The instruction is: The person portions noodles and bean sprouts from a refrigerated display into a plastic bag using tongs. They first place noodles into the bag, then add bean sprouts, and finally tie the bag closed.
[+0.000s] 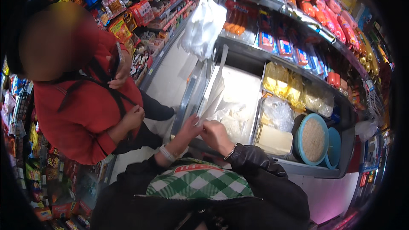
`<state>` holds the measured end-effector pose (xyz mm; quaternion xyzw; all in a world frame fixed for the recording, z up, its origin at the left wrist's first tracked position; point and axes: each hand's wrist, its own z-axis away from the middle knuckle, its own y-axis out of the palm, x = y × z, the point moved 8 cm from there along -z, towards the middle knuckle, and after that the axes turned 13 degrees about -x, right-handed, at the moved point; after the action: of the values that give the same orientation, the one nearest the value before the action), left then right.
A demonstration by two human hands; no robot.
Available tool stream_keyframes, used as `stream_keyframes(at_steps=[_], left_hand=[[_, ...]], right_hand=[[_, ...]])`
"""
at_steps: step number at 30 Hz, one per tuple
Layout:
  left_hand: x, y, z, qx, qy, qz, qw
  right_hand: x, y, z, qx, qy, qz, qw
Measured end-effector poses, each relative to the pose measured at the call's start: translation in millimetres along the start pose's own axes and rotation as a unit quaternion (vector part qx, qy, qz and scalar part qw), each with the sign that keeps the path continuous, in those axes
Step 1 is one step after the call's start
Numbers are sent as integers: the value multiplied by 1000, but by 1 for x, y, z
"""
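Both of my hands meet over the near edge of a display chiller (196, 86). My left hand (186, 133) has its fingertips drawn together against my right hand (216, 136), whose fingers are curled closed. Whatever is pinched between them is too small and blurred to make out. A pale, thin strip like plastic film (214, 91) rises from just beyond my fingers along the chiller's left side. Past my hands is a white tray (240, 83), brightly lit, with a crumpled clear plastic bag (232, 117) at its near end.
A person in red (81, 119) stands close on my left, holding a phone (115, 61). White plastic bags (204, 25) hang at the chiller's far left corner. Yellowish bagged food (283, 81), a pale block (274, 139) and a blue tub of grain (312, 139) fill its right side.
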<state>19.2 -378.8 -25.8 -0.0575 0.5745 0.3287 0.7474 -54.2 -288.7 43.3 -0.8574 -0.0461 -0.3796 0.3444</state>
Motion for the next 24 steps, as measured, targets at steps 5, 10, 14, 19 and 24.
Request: stream_keyframes(at_steps=[5, 10, 14, 19, 24], left_hand=[[24, 11, -2, 7, -103, 3, 995], [10, 0, -1, 69, -19, -155, 985], [4, 1, 6, 88, -10, -187, 978], [3, 0, 13, 61, -41, -182, 981], [14, -8, 14, 70, -93, -136, 984]], right_hand=[[21, -8, 33, 27, 40, -156, 987], [-26, -99, 29, -186, 55, -22, 981], [-65, -100, 13, -48, 103, -132, 985], [-83, -69, 35, 98, 363, -478, 794], [-88, -58, 52, 153, 356, -421, 820]])
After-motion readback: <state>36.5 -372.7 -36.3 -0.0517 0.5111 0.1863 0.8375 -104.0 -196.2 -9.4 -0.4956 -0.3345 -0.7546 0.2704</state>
